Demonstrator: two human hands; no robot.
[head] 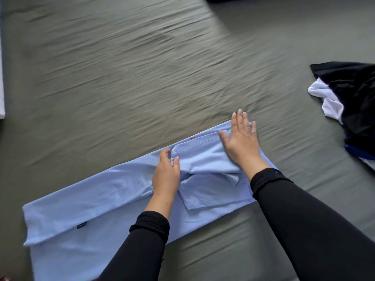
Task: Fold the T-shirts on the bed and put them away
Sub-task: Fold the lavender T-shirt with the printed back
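Observation:
A light blue T-shirt [91,201] lies partly folded into a long strip across the near part of the bed, running from lower left to upper right. Its sleeves are turned in over the body near the right end. My left hand [165,175] pinches the edge of the upper folded sleeve between thumb and fingers. My right hand [241,138] lies flat with straight fingers on the shirt's right end, pressing the folded sleeve down. Both arms wear black sleeves.
The bed is covered with a wrinkled grey-green sheet [142,67]. A heap of clothes [353,110], black, white and dark blue, lies at the right edge. A white surface [1,78] borders the bed at far left.

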